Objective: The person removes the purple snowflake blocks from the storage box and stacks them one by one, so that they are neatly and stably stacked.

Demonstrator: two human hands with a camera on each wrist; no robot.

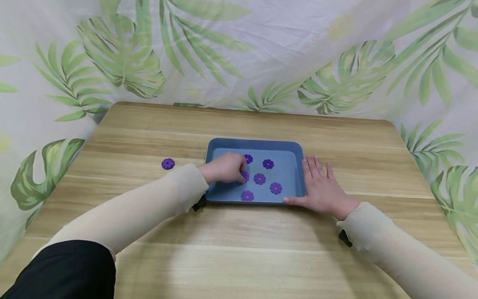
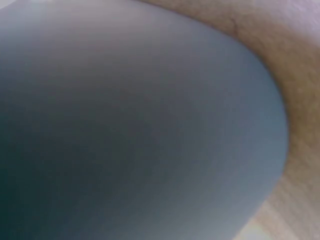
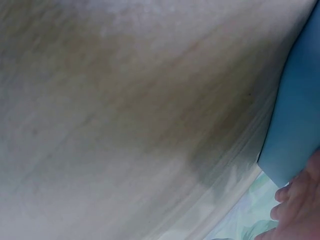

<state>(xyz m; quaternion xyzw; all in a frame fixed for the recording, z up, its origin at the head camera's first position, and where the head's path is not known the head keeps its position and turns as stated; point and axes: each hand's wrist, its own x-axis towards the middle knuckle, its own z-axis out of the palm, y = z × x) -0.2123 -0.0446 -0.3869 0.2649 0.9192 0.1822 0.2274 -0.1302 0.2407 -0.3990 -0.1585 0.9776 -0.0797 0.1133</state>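
A shallow blue tray (image 1: pixel 231 145) lies on the table with several purple notched plastic discs (image 1: pixel 259 179) spread over its floor. My left hand (image 1: pixel 228 167) reaches over the tray's left side, fingers curled, and pinches one notched disc (image 1: pixel 245 176), partly hidden behind the fingertips. Fingers spread and straight, my right hand (image 1: pixel 321 189) rests against the tray's right edge, its thumb along the near right corner. The left wrist view holds mostly the blurred tray wall (image 2: pixel 150 125); in the right wrist view the fingers (image 3: pixel 300 200) touch the tray's side (image 3: pixel 295 110).
One more purple disc (image 1: pixel 168 163) lies on the wooden table (image 1: pixel 239 249), left of the tray and beyond the left forearm. A white cloth with green leaves (image 1: pixel 276 50) hangs behind the table's far edge.
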